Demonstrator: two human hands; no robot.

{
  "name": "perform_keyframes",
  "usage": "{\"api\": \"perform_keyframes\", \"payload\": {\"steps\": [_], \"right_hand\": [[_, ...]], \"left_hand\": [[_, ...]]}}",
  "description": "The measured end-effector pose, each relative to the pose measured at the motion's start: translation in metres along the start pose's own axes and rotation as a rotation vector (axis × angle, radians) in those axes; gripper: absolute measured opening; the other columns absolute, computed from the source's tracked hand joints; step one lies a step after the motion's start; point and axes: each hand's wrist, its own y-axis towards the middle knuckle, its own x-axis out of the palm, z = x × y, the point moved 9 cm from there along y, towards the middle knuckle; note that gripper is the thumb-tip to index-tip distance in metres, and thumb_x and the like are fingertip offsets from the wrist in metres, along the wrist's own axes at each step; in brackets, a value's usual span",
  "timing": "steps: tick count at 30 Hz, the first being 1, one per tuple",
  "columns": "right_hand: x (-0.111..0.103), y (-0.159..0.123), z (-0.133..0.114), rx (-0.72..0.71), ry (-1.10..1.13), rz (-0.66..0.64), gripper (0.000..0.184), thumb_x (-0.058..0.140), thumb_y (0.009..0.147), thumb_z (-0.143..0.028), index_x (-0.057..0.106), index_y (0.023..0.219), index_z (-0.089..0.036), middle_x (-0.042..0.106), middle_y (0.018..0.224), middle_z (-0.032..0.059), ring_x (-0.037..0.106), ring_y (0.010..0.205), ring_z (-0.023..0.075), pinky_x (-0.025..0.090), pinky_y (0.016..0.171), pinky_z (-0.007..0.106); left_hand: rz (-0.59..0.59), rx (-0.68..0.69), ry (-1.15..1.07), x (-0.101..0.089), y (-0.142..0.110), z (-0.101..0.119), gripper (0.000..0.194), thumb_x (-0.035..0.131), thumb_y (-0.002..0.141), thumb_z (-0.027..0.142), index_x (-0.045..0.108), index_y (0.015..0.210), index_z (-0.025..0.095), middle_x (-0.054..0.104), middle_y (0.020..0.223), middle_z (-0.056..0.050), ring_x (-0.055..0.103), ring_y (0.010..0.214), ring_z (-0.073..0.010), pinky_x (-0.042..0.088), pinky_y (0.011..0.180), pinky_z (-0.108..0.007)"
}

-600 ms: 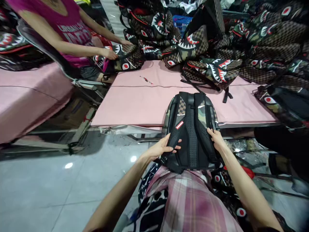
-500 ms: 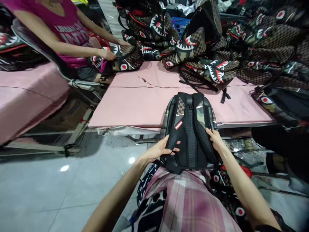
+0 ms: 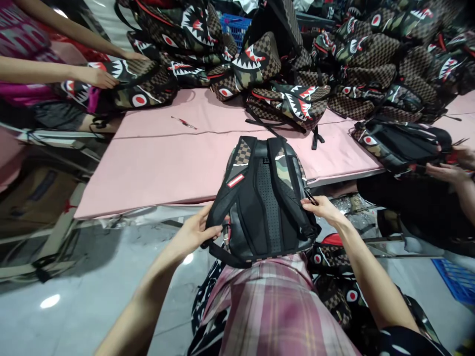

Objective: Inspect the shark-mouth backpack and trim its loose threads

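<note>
Hands: left hand [image 3: 195, 232] curled shut around the lower end of the backpack's left shoulder strap [image 3: 218, 210], thumb on top; right hand [image 3: 324, 208] with fingers drawn together, pinching a small dark piece at the right edge of the pack, too small to tell what it is.
Backpack [image 3: 265, 198]: back panel up, its top on the near edge of the pink tabletop [image 3: 156, 163], its bottom at the person's plaid lap [image 3: 274, 306]; checkered and camouflage cloth, black mesh padding down the middle.
Labels: a small red-and-white tag [image 3: 236, 180] on the left strap, its writing too small to read.
Neighbours: a co-worker's hands [image 3: 97, 76] rest on a shark-mouth bag at upper left; another person's hand [image 3: 443, 170] at a dark bag on the right; a pile of shark-mouth backpacks [image 3: 260, 59] behind; a pen [image 3: 183, 122] on the tabletop.
Change: half a second ago the left hand lay flatter on the strap; the right hand was gripping the right strap.
</note>
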Motion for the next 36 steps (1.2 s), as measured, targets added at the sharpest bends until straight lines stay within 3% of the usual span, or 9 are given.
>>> {"api": "perform_keyframes", "payload": {"steps": [4,7,9,14,19,22,28,32,36], "right_hand": [[0.0,-0.001,0.005,0.011,0.02,0.04,0.041,0.07,0.054,-0.035,0.065,0.086,-0.009,0.053,0.06,-0.0029,0.039,0.052,0.0076,0.027,0.049,0.023],[0.004,0.004,0.009,-0.008,0.047,0.059,0.039,0.071,0.052,-0.033,0.065,0.083,-0.01,0.058,0.065,-0.0008,0.046,0.059,0.0107,0.033,0.055,0.025],[0.009,0.008,0.012,-0.028,0.079,0.057,0.037,0.072,0.051,-0.032,0.066,0.08,-0.011,0.06,0.068,0.0002,0.05,0.063,0.0124,0.036,0.06,0.026],[0.021,0.016,0.017,-0.074,0.141,0.014,0.032,0.072,0.052,-0.032,0.065,0.077,-0.013,0.06,0.067,-0.0008,0.051,0.062,0.0122,0.038,0.063,0.027],[0.023,0.014,0.016,-0.066,0.185,0.013,0.028,0.071,0.051,-0.03,0.062,0.071,-0.013,0.056,0.06,-0.0029,0.047,0.057,0.0103,0.036,0.058,0.026],[0.025,0.012,0.019,-0.016,0.153,0.02,0.026,0.069,0.053,-0.028,0.063,0.072,-0.013,0.055,0.058,-0.0027,0.046,0.055,0.0104,0.036,0.056,0.026],[0.024,0.01,0.014,-0.173,-0.016,0.016,0.036,0.063,0.065,-0.038,0.063,0.091,-0.013,0.064,0.075,0.0022,0.056,0.069,0.0158,0.041,0.066,0.029],[0.005,-0.01,-0.01,-0.375,-0.533,0.255,0.041,0.05,0.082,-0.039,0.05,0.116,-0.017,0.064,0.092,0.0064,0.057,0.08,0.019,0.039,0.071,0.031],[0.014,-0.031,-0.038,-0.596,-1.021,0.389,0.024,0.043,0.088,-0.029,0.057,0.103,-0.017,0.065,0.089,0.009,0.054,0.081,0.0203,0.033,0.07,0.031]], "left_hand": [[0.048,0.064,0.169,-0.008,0.009,-0.003,0.071,0.064,0.067,0.037,0.037,0.13,0.018,0.059,0.111,-0.01,0.059,0.081,-0.0193,0.048,0.069,-0.031],[0.369,0.335,0.488,-0.009,0.012,0.019,0.061,0.063,0.07,0.039,0.045,0.125,0.021,0.052,0.122,-0.01,0.053,0.102,-0.0236,0.042,0.086,-0.038],[0.503,0.533,0.702,0.02,0.014,0.039,0.037,0.06,0.077,0.037,0.058,0.111,0.024,0.057,0.113,-0.007,0.05,0.104,-0.0234,0.036,0.09,-0.041],[0.303,0.749,0.884,0.131,0.067,0.055,0.017,0.058,0.081,0.036,0.066,0.093,0.028,0.064,0.089,-0.002,0.05,0.089,-0.0194,0.032,0.08,-0.038],[0.113,0.853,1.009,0.179,0.105,0.048,0.015,0.054,0.084,0.032,0.065,0.082,0.021,0.061,0.09,-0.004,0.046,0.088,-0.0195,0.03,0.078,-0.037],[0.012,0.815,1.005,0.18,0.112,0.041,0.018,0.049,0.086,0.027,0.061,0.078,0.017,0.058,0.083,-0.005,0.045,0.084,-0.0188,0.034,0.073,-0.033],[-0.038,0.432,0.699,0.161,0.129,0.022,0.018,0.046,0.084,0.018,0.054,0.068,0.016,0.055,0.075,-0.002,0.047,0.076,-0.0154,0.037,0.071,-0.028],[-0.006,0.394,0.661,0.16,0.129,0.023,0.017,0.046,0.083,0.02,0.055,0.069,0.016,0.055,0.076,-0.002,0.047,0.08,-0.0168,0.037,0.074,-0.029],[-0.012,0.391,0.674,0.164,0.127,0.023,0.019,0.045,0.084,0.021,0.055,0.07,0.017,0.056,0.077,-0.002,0.047,0.08,-0.0171,0.036,0.076,-0.03]]}}
